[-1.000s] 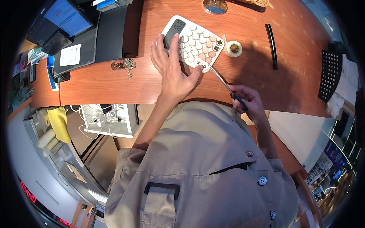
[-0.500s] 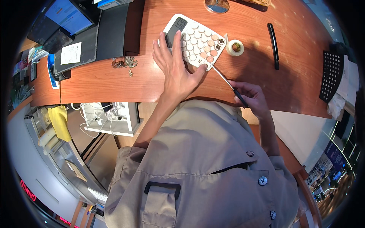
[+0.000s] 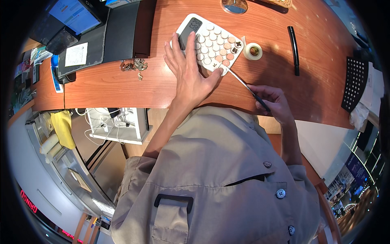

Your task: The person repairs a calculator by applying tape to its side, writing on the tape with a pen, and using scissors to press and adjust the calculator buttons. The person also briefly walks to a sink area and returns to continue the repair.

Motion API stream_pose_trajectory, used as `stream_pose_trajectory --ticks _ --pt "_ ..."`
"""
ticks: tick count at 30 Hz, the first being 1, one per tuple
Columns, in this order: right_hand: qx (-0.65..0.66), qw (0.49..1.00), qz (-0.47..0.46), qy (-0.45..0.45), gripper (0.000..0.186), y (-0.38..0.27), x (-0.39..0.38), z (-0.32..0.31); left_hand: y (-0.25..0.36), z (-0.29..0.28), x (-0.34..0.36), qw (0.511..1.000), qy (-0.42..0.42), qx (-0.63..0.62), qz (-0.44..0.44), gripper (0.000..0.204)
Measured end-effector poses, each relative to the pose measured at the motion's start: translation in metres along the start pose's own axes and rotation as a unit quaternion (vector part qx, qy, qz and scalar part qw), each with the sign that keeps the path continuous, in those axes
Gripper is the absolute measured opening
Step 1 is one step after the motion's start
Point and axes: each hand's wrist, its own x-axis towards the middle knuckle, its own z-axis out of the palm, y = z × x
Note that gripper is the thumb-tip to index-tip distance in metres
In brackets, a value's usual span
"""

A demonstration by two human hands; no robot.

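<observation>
- Your left hand (image 3: 190, 77) is spread over the left side of the white calculator (image 3: 214, 37), fingers apart, index fingertip by its display and thumb at its lower corner.
- The calculator lies at a slant on the wooden desk (image 3: 122, 89), in front of you.
- Your right hand (image 3: 277, 105) grips the black handle of a thin metal tool (image 3: 245, 85) just over the desk's near edge.
- The tool's tip reaches the calculator's lower corner, beside your left thumb; you cannot tell whether it touches.
- A pale roll of tape (image 3: 248, 53) sits just right of the calculator.
- Farther right lies a long black pen (image 3: 293, 51).
</observation>
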Motion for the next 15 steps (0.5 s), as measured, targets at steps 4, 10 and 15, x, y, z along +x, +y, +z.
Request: stream_pose_trajectory --ticks 4,10,15 --pt "-0.031 1.000 0.004 -0.003 0.047 -0.005 0.002 -0.006 -0.001 0.000 -0.001 1.000 0.001 0.001 0.001 0.109" --pt "-0.081 0.997 0.017 -0.001 0.048 -0.015 0.010 -0.013 -0.001 -0.002 -0.001 1.000 -0.004 -0.003 0.003 0.110" --pt "-0.063 0.998 0.000 -0.002 0.047 -0.021 0.011 -0.012 0.000 -0.003 -0.001 1.000 -0.012 0.002 -0.002 0.109"
